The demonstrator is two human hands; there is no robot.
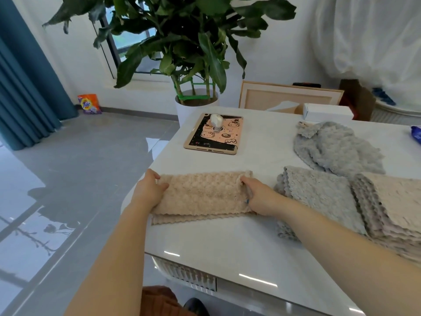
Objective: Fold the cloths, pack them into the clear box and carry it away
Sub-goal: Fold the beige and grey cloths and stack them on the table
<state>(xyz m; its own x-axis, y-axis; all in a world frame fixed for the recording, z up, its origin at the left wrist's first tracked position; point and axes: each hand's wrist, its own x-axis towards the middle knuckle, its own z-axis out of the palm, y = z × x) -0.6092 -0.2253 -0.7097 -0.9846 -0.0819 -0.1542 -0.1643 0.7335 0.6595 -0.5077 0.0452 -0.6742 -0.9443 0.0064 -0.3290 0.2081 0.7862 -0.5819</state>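
On the white table [227,242], a stack of folded cloths [337,201] sits at the right. Just left of it, near us, lies the folded beige cloth [200,195]; our left hand [149,191] and right hand [262,198] grip its ends, fingers curled.

On the beige cloth [201,195], the lower layer lies mostly under the upper one; only a strip shows along its near edge. The left hand [149,190] grips its left end, fingertips lost in the fabric; the right hand [259,196] pinches its right end, fingertips buried. Right of the cloth, the stack of folded cloths [387,213] runs off the picture's edge and covers part of a grey cloth [319,195]. Farther right, a blue packet [416,134] is cut off, print unreadable. Beyond the cloth, lettering on the tablet case [214,135] — too small to read.
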